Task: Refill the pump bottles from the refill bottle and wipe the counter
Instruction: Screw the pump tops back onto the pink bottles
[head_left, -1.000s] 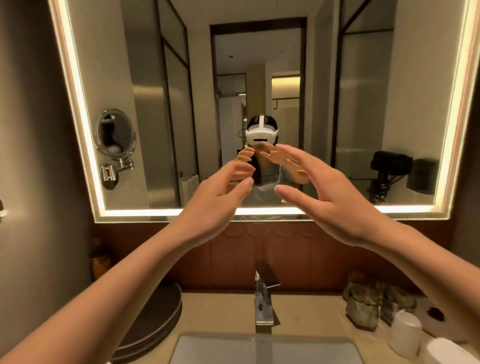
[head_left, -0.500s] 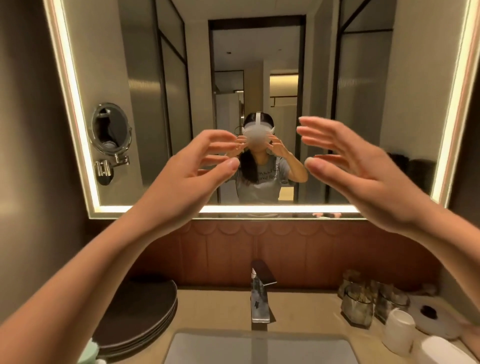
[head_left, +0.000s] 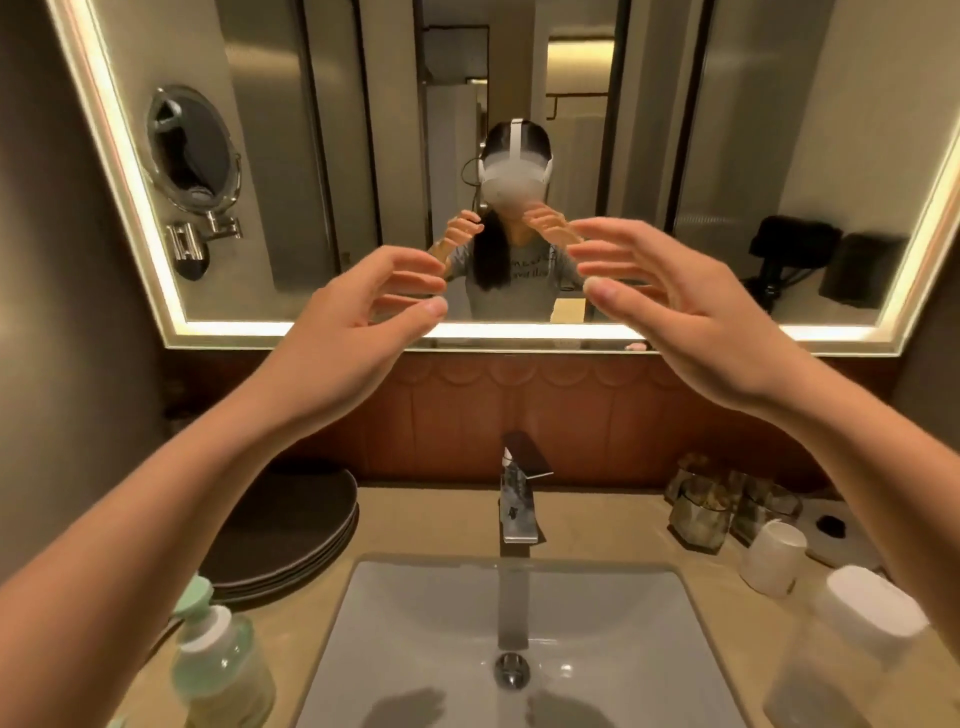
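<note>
- Mirror (head_left: 322, 156): lit frame, fills the wall ahead of you; it reflects you with both hands raised.
- Counter (head_left: 597, 519): beige, runs the full width below the mirror.
- Sink (head_left: 415, 623): white, set into the counter at centre, right in front of you.
- Your left hand (head_left: 353, 332): raised in front of the mirror, above the sink. Fingers are loosely spread and slightly curved, thumb apart from them, gripping nothing.
- Your right hand (head_left: 691, 322): same height, palm facing the left one, with a gap between them. Fingers are spread and nearly straight, holding nothing.
- Plates (head_left: 291, 525): dark stack on the counter, left of the sink, against the back wall.
- Pump bottle (head_left: 218, 670): green pump head, upright at the near left of the sink, under your left forearm, untouched.
- Capped bottle (head_left: 872, 613): clear with a white cap, at the near right of the sink. Can't tell if it's the refill.
- Faucet (head_left: 517, 499): chrome, behind the sink at centre.
- Jars (head_left: 701, 517): glass, back right on the counter.
- Cup (head_left: 774, 564): white, just in front of the jars.
- Drain (head_left: 511, 670): in the sink's middle.
</note>
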